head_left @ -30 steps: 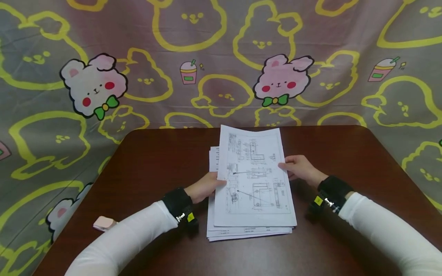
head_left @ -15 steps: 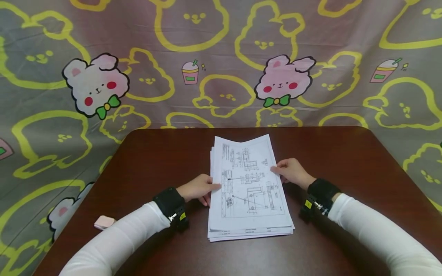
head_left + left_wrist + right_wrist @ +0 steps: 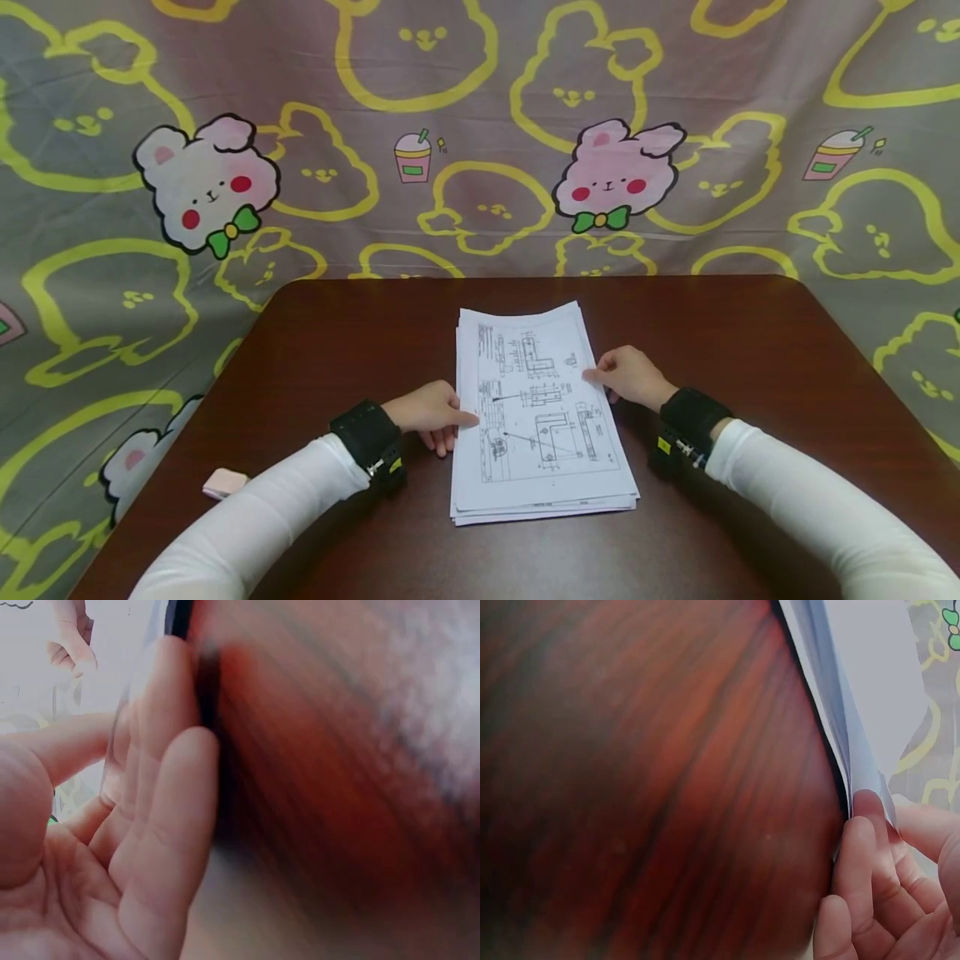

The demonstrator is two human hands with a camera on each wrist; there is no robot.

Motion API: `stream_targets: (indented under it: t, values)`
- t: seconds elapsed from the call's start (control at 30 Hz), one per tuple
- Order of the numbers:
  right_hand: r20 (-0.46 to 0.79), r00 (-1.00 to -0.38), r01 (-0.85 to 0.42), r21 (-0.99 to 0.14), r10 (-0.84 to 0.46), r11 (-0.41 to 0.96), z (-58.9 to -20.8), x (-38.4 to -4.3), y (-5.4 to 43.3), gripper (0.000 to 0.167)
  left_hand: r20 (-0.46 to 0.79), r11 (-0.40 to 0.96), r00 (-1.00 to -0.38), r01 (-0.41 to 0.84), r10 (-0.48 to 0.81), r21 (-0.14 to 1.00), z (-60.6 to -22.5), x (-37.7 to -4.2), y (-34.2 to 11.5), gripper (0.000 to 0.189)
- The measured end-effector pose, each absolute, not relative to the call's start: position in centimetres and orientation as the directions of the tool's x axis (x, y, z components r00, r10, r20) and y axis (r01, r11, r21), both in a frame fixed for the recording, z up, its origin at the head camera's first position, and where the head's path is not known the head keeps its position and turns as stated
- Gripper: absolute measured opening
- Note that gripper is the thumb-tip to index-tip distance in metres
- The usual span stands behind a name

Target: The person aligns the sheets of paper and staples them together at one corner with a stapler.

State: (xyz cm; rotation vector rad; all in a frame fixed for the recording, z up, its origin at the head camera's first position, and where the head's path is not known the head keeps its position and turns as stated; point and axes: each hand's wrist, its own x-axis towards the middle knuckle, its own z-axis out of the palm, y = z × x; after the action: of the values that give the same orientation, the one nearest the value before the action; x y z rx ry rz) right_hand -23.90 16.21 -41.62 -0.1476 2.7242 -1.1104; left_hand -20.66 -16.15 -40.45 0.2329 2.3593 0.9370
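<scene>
A white printed sheet (image 3: 532, 417) with technical drawings lies over a stack of papers (image 3: 551, 511) in the head view, its far edge curving slightly up. My left hand (image 3: 431, 411) pinches the sheet's left edge, thumb on top; its other fingers extend beside the stack, near the table. At the right edge my right hand (image 3: 633, 377) pinches the same sheet between thumb and fingers. In the right wrist view, that hand (image 3: 892, 885) has fingertips behind the sheet's lifted edge (image 3: 866, 742), with the lower papers next to it. The left wrist view shows the left hand's palm (image 3: 82, 907) and fingers close up.
The dark brown wooden table (image 3: 360, 333) surrounds the stack. A small pale pink object (image 3: 225, 483) sits at the left, beside the left sleeve (image 3: 255, 517). Behind the table's far edge hangs a patterned cloth (image 3: 480, 125) with cartoon bunnies.
The sheet has come down and a little left onto the stack, its far edge now nearer me. Both hands moved left with it, still holding its sides.
</scene>
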Motion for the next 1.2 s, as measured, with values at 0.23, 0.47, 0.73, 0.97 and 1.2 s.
stream_targets:
  t: [0.23,0.47,0.73,0.97,1.2]
  values:
    - [-0.158,-0.977,-0.008,-0.643,-0.143,0.766,-41.5,-23.9,16.1,0.025,-0.455,0.777,-0.834,-0.052,0.312,0.628,-40.2,-20.7,-16.1,0.037]
    - [-0.151,-0.979,-0.014,-0.612,-0.134,0.791,-41.7,-24.1,16.5,0.023,-0.462,0.791,-0.844,-0.077,0.272,0.606,-40.2,-20.9,-16.1,0.040]
    - [-0.183,-0.966,-0.015,-0.671,-0.185,0.741,-41.4,-24.0,17.7,0.026,-0.402,0.799,-0.875,-0.031,0.269,0.601,-39.9,-21.2,-17.2,0.035]
    - [-0.249,-0.936,0.042,-0.781,-0.249,0.623,-40.7,-23.6,19.3,0.034,-0.280,0.740,-0.929,-0.010,0.242,0.673,-39.4,-21.3,-18.1,0.021]
    - [-0.339,-0.885,0.158,-0.864,-0.321,0.477,-39.9,-22.9,20.2,0.044,-0.274,0.634,-0.942,-0.092,0.196,0.768,-39.0,-20.6,-17.9,0.030]
